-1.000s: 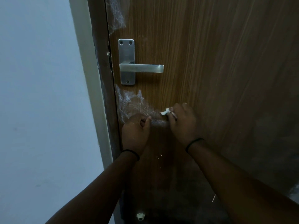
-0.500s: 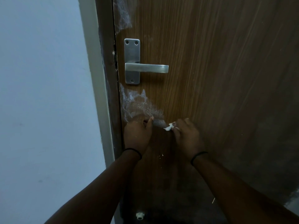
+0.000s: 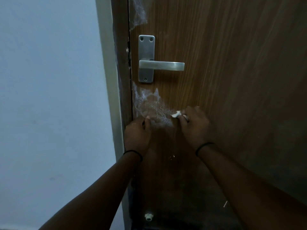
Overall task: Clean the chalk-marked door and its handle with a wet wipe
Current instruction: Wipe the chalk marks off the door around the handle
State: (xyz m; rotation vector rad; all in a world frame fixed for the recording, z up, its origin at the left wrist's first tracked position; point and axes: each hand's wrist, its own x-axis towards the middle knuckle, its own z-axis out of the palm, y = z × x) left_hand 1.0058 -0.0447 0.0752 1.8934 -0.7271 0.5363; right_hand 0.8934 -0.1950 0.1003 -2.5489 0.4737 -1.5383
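Note:
A brown wood-grain door [image 3: 232,67] fills the right of the view. Its silver lever handle [image 3: 162,65] sits on a metal plate near the left edge. White chalk smears [image 3: 149,103] spread below the plate, and another patch [image 3: 138,12] lies above it. My right hand [image 3: 194,127] presses against the door, shut on a small white wet wipe [image 3: 176,114] at the right edge of the lower smear. My left hand [image 3: 137,135] rests on the door just below the smear, fingers curled and thumb up, holding nothing that I can see.
A dark door frame [image 3: 120,72] and a pale wall [image 3: 49,97] stand to the left. A small white door stopper [image 3: 148,217] sits low near the floor. Small white specks [image 3: 172,156] dot the door between my wrists.
My right hand with the wipe moved down the door, then back up to the smear's right edge. The left hand stayed in place. The view shifted slightly.

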